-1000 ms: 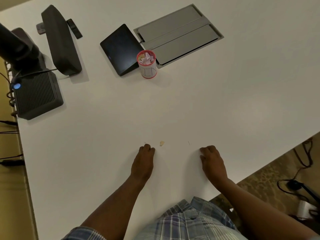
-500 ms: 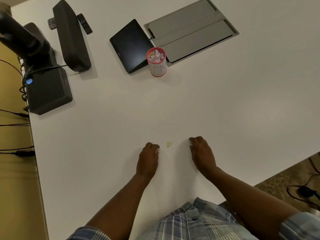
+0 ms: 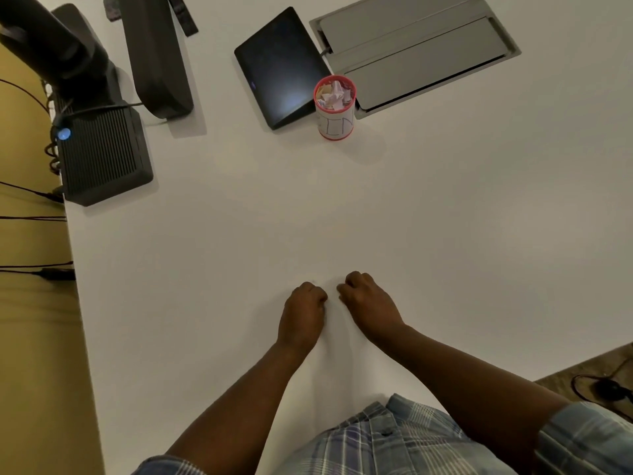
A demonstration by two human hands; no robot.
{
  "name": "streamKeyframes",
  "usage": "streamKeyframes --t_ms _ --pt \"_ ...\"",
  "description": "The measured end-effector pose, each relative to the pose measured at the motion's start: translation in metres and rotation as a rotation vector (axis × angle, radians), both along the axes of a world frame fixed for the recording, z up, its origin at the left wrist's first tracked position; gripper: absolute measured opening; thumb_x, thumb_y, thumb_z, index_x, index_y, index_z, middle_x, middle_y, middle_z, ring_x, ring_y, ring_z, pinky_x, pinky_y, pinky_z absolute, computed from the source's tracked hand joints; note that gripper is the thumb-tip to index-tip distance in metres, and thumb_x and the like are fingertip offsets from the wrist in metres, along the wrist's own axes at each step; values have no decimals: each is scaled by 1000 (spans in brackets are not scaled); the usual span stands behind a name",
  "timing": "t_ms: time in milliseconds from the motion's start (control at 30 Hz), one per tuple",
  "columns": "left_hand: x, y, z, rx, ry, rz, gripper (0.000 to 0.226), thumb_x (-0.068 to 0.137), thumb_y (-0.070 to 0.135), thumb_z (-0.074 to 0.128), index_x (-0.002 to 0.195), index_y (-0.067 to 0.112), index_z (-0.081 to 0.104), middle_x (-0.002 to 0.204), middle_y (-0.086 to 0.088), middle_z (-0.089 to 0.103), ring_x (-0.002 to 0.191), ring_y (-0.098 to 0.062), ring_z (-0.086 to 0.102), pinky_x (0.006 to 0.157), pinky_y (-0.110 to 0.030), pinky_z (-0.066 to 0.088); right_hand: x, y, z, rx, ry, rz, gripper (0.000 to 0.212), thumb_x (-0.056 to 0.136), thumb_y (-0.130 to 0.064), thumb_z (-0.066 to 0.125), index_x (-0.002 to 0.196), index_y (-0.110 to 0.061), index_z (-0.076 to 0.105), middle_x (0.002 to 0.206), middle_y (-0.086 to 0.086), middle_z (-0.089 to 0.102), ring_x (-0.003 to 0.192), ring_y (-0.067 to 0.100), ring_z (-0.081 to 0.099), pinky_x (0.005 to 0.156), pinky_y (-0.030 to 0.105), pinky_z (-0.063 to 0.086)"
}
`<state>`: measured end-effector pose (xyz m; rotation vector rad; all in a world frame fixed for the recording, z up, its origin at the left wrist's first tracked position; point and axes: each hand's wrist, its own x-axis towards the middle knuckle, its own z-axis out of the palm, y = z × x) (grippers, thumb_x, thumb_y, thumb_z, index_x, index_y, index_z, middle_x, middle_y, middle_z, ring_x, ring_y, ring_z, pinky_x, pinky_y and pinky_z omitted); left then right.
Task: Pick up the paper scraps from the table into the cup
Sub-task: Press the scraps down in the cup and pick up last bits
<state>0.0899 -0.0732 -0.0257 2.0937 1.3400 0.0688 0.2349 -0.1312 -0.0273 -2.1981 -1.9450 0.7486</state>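
While our left hand (image 3: 303,311) and right hand (image 3: 368,303) rest close together on the white table (image 3: 445,234), fingers curled under, we cannot tell what either one pinches; no loose scrap shows. We judge gathering nearly done: next, carry any catch to the far, scrap-filled cup (image 3: 335,109)

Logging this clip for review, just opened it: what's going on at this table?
A person is clearing paper scraps off a white table into a red-rimmed cup, which stands at the far side beside a dark tablet and already holds crumpled paper. The left hand and right hand rest close together on the near part of the table, fingers curled under. Whether either has a grip on a scrap cannot be seen; no loose scrap shows on the table.
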Motion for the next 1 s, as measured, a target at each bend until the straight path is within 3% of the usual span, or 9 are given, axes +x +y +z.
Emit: streamKeyframes --t_ms 133,300,400,533,633,767,833,900,1000 --pt "-1 10 5 -86 -33 228 17 82 3 59 92 16 62 75 4 62 66 -10 57 65 -26 52 -6 1 -2 2 -12 18 21 87 3 44 99 -7 58 104 7 54 94 23 50 65 33 49" --pt "-9 31 4 -113 -88 366 23 81 6 65 102 14 70 83 2 67 72 -7 60 78 -22 53 -3 12 -2 27 101 -41 21 90 -2 45 101 -8 61 97 8 59 89 25 55 67 35 48" --pt "-5 37 4 -81 -109 290 14 82 8 67 95 11 72 89 -3 70 79 -12 63 77 -21 51 6 25 5 32 292 -302 18 83 -5 56 93 -11 69 89 7 68 80 22 61 70 31 50" --pt "4 37 4 -59 -119 214 16 79 -2 63 89 8 71 87 -7 67 77 -18 64 72 -26 52 33 33 15 -37 588 -743 15 76 -12 67 77 -27 69 72 -13 68 64 0 62 57 6 46" --pt "7 33 3 -28 -119 175 19 80 -7 57 87 5 69 91 -9 65 81 -21 64 74 -30 53 48 31 16 -87 903 -947 12 79 -10 68 79 -22 69 74 -5 69 66 10 64 65 19 52" --pt "7 25 -1 11 1 58 17 89 2 52 96 6 67 100 -2 61 92 -14 56 75 -15 38 58 22 14 -105 1144 -1093 11 82 -1 65 83 -12 66 76 5 66 73 21 65 71 29 57" --pt "7 23 -1 51 33 6 18 91 2 49 95 5 66 98 -2 61 89 -12 51 71 -15 36 57 17 11 -106 895 -991 11 83 -6 65 82 -17 67 80 3 68 70 17 68 68 25 57" --pt "9 24 2 69 63 -47 21 88 -5 47 91 2 66 95 -6 62 88 -17 53 71 -26 45 47 13 10 -26 514 -701 13 84 -7 62 87 -18 69 88 1 68 74 14 66 69 23 53" --pt "14 30 7 61 124 -92 25 83 -10 44 92 1 65 96 -9 63 89 -22 55 76 -39 50 27 4 9 70 222 -228 21 89 -7 56 107 -10 66 109 8 63 94 23 61 75 33 52"
